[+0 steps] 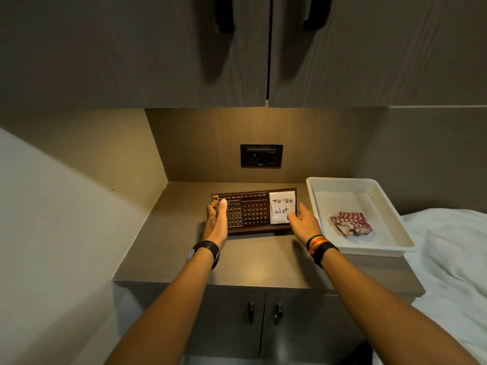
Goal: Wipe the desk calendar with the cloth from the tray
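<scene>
My left hand (216, 222) lies open and flat on the left end of the desk calendar (254, 210) at frame centre, and my right hand (303, 221), fingers spread and empty, touches its right end by the "To Do List" note (282, 206), I judge to steady it. Further right, the cloth (350, 223) sits crumpled in the white tray (374, 248), untouched. A wall socket (261, 155) lies beyond.

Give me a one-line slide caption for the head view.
Both hands, left hand and right hand, at the desk calendar; cloth untouched in the white tray.
</scene>
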The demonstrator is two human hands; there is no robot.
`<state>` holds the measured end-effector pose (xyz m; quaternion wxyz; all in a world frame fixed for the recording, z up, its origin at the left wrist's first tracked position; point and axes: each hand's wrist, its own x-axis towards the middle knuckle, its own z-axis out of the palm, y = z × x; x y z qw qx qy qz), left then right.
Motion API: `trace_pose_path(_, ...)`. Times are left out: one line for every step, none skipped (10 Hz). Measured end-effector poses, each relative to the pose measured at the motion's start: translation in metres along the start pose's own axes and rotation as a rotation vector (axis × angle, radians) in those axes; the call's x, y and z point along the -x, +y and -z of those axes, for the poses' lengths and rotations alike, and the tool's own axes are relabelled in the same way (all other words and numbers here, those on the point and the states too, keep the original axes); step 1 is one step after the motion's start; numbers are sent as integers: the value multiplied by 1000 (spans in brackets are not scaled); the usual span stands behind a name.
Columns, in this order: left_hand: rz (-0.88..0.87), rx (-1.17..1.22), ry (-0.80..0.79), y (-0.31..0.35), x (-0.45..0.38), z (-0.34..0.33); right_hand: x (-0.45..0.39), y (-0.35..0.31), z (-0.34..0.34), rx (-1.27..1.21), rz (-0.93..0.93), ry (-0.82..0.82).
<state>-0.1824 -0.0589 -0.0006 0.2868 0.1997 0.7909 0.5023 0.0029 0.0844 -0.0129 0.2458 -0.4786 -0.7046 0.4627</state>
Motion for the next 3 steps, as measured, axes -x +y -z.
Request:
trace_pose_path(-140,-111,32,-14,6,8,62,2,11,-70,40,75)
trace_pose_path(-321,-212,76,-29,13,18,143,20,26,-173,66,103)
trace_pose_path(-575,-323,154,-37,18,34,258,43,33,-416,59,203)
